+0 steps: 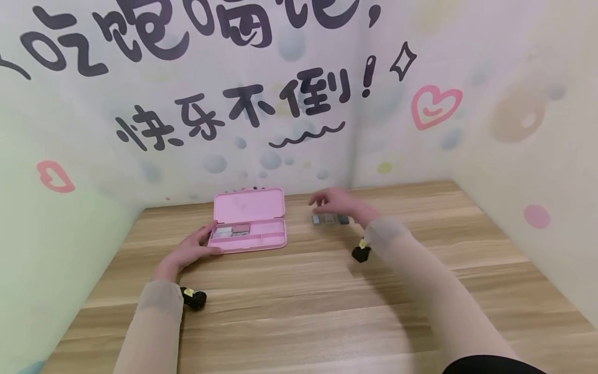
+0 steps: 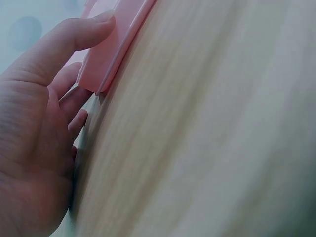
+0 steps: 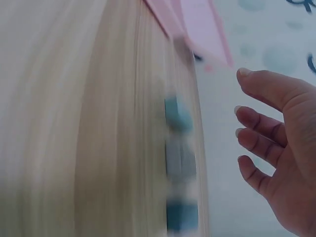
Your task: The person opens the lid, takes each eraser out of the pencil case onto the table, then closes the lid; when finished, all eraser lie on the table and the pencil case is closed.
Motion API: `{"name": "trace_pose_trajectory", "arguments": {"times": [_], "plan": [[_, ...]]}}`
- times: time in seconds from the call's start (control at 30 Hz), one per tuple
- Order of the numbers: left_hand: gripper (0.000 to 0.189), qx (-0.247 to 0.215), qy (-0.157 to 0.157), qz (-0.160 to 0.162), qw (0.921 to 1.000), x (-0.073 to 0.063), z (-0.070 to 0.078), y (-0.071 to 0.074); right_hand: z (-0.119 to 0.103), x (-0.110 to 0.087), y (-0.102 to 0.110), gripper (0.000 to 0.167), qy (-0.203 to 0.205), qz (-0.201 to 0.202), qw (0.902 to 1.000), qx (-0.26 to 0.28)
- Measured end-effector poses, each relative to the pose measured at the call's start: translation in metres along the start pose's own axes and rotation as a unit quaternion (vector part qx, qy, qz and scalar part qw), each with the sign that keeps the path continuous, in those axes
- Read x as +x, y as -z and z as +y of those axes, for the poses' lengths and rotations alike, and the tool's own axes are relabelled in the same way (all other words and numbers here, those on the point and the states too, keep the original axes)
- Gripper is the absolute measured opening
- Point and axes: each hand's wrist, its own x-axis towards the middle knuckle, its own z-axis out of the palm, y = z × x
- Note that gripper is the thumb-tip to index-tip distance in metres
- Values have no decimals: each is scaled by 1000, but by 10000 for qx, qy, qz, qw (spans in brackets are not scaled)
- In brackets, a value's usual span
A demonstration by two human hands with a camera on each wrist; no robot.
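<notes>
A pink pencil case point(image 1: 273, 240) lies with its lid point(image 1: 249, 206) raised at the back of the table. My left hand point(image 1: 192, 248) holds its left end, the thumb point(image 2: 94, 32) on the front wall and the fingers round the side. Small whitish and greyish blocks point(image 1: 223, 231) sit in the case's rear left compartment. To the right of the case, my right hand point(image 1: 338, 201) hovers with loosely bent fingers and nothing in them. Below it, three small eraser-like blocks stand in a row: a light blue one point(image 3: 177, 114), a grey one point(image 3: 180, 160) and a darker blue one point(image 3: 182, 215).
The wood-grain table point(image 1: 280, 311) meets a printed wall covering point(image 1: 397, 140) just behind the case. Side walls rise at left and right. A black wrist camera sits under each wrist, the left one point(image 1: 195, 299) close over the tabletop.
</notes>
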Motion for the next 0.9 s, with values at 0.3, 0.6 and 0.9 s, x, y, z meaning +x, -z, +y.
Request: {"name": "trace_pose_trajectory", "arguments": {"times": [0.3, 0.6, 0.9], "plan": [[100, 118, 38, 51, 9999, -1, -7, 1, -55, 51, -42, 23, 620, -185, 9978, -110], [98, 233, 109, 58, 9997, 2, -8, 0, -86, 77, -78, 30, 870, -355, 9898, -1073], [97, 291, 37, 116, 9995, 5, -9, -1, -104, 97, -98, 40, 1252, -428, 9769, -1680]]}}
